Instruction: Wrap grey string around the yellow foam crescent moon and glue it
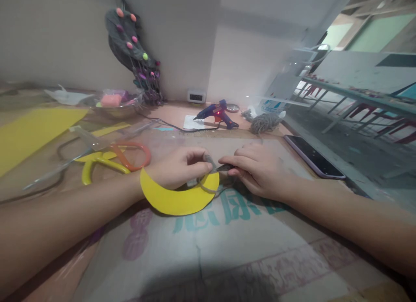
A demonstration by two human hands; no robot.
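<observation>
A yellow crescent cutout (180,202), which looks like paper or card, lies level in front of my left wrist, its right end under my fingers. My left hand (182,165) is closed in a pinch at that end, with a bit of grey yarn (209,190) looped across the yellow surface there. Close beside it, my right hand (256,167) is closed too, thumb and forefinger pinching a dark grey strand that runs toward the left fingertips. Motion blur makes the strand's exact path hard to follow.
A printed cardboard sheet (195,258) lies under both hands. Scissors (133,157) with orange and yellow handles rest at left. Behind are a blue glue gun (214,113), a grey yarn ball (264,122) and a small clock (196,96). A phone (313,157) lies at right.
</observation>
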